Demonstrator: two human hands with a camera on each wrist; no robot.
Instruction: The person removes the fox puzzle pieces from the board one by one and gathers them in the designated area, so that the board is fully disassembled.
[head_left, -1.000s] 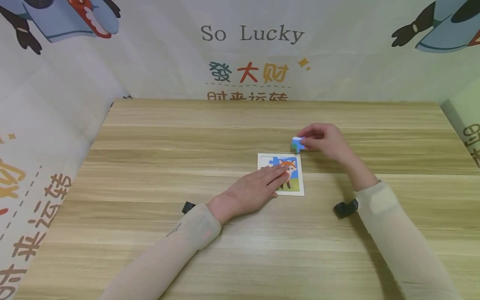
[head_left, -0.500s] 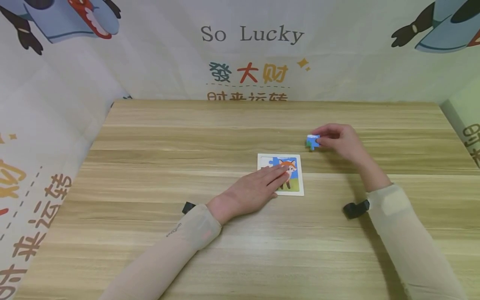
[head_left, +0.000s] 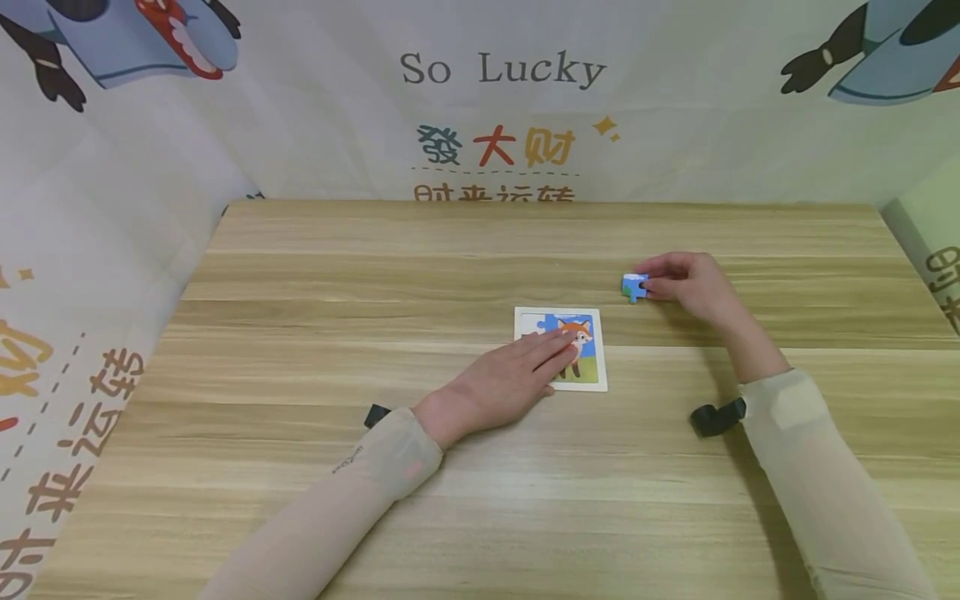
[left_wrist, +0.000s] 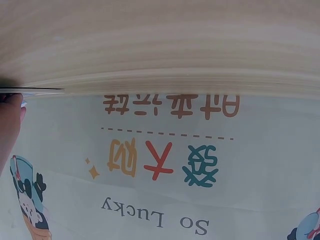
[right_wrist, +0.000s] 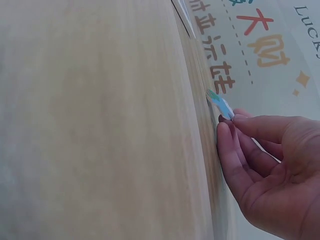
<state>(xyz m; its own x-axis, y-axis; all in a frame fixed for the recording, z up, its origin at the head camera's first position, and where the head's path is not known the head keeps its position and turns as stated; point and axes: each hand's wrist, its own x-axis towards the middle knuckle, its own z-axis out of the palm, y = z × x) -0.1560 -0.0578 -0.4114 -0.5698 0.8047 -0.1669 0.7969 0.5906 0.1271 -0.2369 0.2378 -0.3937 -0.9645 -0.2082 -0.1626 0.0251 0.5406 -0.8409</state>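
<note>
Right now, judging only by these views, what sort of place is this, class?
Probably a tabletop recording booth: a wood-grain table with printed sheeting behind and beside it, and black wrist-worn devices that look like cameras.

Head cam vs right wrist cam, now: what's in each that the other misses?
Only head: the left hand resting across the fox picture, and both sleeves.
Only right wrist: the palm side of the right hand, with its curled fingers seen from inside.
Both: the right hand pinching the blue-green puzzle piece, the wooden table and the printed backdrop.
</note>
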